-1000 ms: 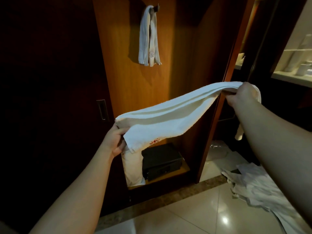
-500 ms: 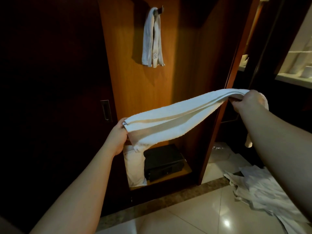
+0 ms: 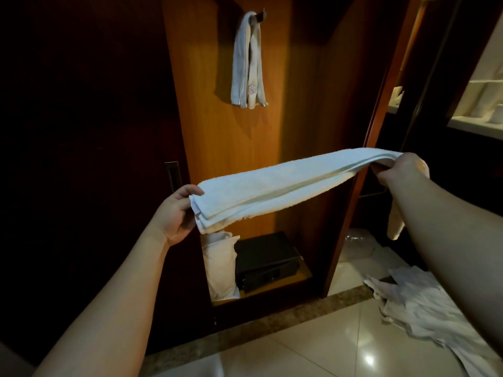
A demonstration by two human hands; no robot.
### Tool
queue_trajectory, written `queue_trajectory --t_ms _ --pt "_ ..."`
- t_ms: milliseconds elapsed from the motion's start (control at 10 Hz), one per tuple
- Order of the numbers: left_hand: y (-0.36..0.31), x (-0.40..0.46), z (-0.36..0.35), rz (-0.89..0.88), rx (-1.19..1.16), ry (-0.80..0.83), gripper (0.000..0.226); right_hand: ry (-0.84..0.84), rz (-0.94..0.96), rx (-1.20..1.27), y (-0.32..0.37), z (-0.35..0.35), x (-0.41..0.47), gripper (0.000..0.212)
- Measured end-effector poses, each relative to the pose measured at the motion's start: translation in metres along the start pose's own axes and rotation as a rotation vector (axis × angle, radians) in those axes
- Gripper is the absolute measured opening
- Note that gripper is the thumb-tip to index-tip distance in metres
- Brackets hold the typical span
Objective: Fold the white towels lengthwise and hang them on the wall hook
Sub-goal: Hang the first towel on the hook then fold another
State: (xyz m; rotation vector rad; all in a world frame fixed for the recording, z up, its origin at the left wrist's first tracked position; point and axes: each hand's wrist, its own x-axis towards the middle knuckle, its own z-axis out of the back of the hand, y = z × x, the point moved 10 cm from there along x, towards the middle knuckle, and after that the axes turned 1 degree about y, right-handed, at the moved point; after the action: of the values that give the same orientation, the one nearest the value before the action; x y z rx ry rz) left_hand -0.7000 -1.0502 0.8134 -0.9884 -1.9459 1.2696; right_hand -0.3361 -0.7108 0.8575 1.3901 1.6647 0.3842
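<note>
- A white towel (image 3: 285, 183), folded lengthwise into a narrow band of several layers, is hanging in the air in front of an open wooden wardrobe (image 3: 223, 148), stretched nearly flat and rising slightly from left to right.
- The left hand (image 3: 177, 213) is pinching the towel's lower left end, thumb on top and fingers curled beneath the stacked edges.
- The right hand (image 3: 400, 170) is gripping the higher right end in a closed fist, and a short tail of towel is dangling behind that forearm.
- A second white towel (image 3: 249, 61), already folded, is draping over a small wall hook (image 3: 260, 16) high on the wardrobe's back panel, both halves hanging straight down.
- Warm light is falling on the orange-brown panel, while the dark sliding door (image 3: 81, 131) to the left, with its recessed metal handle (image 3: 174, 176), is sitting in deep shadow.
- On the wardrobe's bottom shelf (image 3: 299, 278) a black box (image 3: 266, 259), possibly a safe, is lying just beside an upright white pillow (image 3: 220, 265).
- A glossy pale tiled floor (image 3: 313, 349) is reflecting a ceiling light, bordered by a speckled stone strip along the wardrobe base.
- A crumpled heap of white linen (image 3: 424, 306) is lying on the floor at lower right.
- Further right, a brightly lit pale shelf (image 3: 476, 126) is showing through a doorway; the items on it are too blurred to name.
</note>
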Motion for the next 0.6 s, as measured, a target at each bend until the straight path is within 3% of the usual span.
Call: queue_trajectory --t_ms 200,300,400,500,600 --pt "0.005 -0.007 0.014 0.080 0.354 -0.004 0.046 0.106 -0.045 0.035 -0.009 -0.011 0.017 0.038" --pt "0.005 -0.011 0.015 0.088 0.308 0.001 0.043 0.101 -0.005 -0.030 -0.015 -0.005 0.021 0.039" --pt "0.011 -0.015 0.013 0.062 0.213 0.025 0.030 0.311 0.098 -0.094 -0.016 -0.021 0.013 0.046" --pt "0.018 -0.017 0.015 0.037 0.061 -0.060 0.028 0.136 0.025 -0.033 -0.021 -0.004 0.019 0.029" --pt "0.029 -0.009 0.027 -0.013 0.034 -0.262 0.015 0.033 -0.033 0.072 -0.028 0.003 0.012 0.023"
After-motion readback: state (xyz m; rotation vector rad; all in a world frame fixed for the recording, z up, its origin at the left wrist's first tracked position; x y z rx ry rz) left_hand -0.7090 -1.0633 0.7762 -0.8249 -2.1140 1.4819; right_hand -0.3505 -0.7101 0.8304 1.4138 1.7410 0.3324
